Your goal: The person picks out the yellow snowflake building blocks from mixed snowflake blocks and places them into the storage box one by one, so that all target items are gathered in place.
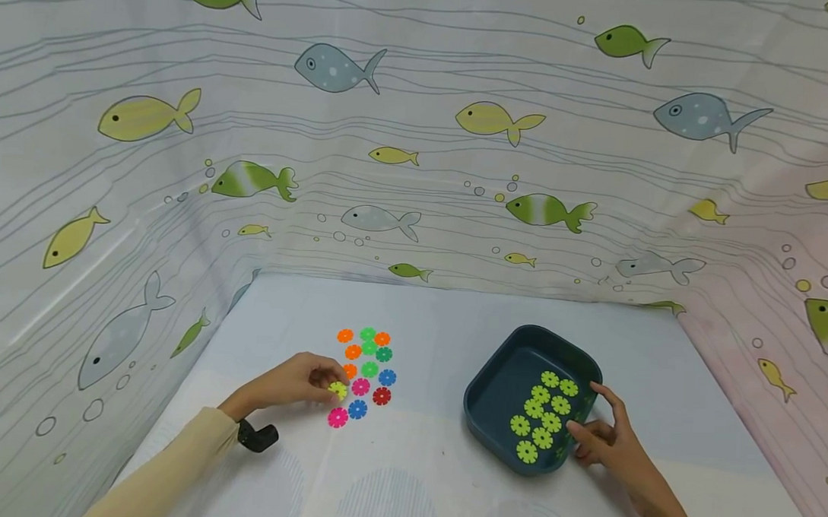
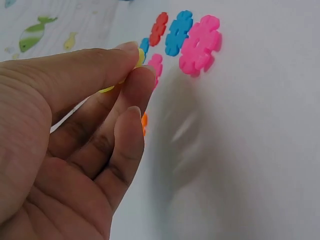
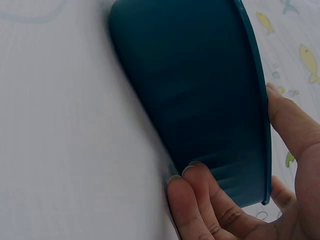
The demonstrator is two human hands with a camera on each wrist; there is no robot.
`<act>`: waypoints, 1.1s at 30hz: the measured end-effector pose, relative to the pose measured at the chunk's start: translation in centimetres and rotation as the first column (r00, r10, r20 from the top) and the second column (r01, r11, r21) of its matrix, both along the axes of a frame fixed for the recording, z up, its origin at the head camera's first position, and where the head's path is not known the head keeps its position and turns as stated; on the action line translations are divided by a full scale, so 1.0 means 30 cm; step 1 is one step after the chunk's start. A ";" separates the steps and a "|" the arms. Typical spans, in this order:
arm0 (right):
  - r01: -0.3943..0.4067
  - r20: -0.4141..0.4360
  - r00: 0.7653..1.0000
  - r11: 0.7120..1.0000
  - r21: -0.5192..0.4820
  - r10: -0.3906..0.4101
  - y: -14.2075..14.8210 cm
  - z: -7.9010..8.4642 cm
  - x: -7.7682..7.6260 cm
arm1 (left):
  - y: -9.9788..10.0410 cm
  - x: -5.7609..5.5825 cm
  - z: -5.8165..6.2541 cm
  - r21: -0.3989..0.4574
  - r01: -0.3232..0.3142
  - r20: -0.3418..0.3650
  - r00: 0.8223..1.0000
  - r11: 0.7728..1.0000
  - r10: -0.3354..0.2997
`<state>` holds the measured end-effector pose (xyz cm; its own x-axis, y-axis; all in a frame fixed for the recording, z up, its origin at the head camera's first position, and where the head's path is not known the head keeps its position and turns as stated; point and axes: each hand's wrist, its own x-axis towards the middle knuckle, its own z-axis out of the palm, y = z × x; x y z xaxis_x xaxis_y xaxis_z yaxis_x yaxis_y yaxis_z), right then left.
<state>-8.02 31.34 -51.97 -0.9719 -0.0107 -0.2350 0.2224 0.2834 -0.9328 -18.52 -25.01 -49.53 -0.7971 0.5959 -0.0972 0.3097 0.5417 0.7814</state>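
My left hand (image 1: 307, 382) pinches a yellow snowflake disc (image 1: 339, 390) between thumb and fingertips. In the left wrist view only slivers of that yellow disc show behind the fingers. Close beside this hand lie loose discs in several colours, among them a pink disc (image 1: 338, 417) and a blue disc (image 1: 358, 409). With my right hand (image 1: 609, 440) I hold the right side of a dark teal plastic tray (image 1: 501, 395). Fingers press its outer wall in the right wrist view, and others reach over the rim. Several yellow-green discs (image 1: 550, 422) lie inside the tray, toward its right side.
Beyond the left hand are orange discs (image 1: 353, 351), green discs (image 1: 369, 348) and a red disc (image 1: 382, 396) on the white table (image 1: 426, 312). A black strap mount (image 1: 260, 437) sits at the left wrist. Fish-printed sheeting (image 1: 415, 236) encloses the table's back and sides.
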 end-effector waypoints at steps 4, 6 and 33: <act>0.001 -0.002 1.000 1.000 -0.002 -0.001 0.000 -0.001 0.001 | 0.019 -0.001 0.009 0.017 -0.007 0.024 1.000 1.000 0.007; -0.001 -0.006 1.000 1.000 -0.005 0.001 0.000 -0.001 0.002 | 0.028 -0.003 0.013 0.027 -0.004 0.033 0.999 1.000 0.003; 0.011 0.001 1.000 1.000 0.002 -0.011 -0.003 -0.005 -0.002 | 0.137 -0.077 0.039 0.063 0.095 0.020 0.995 0.994 -0.096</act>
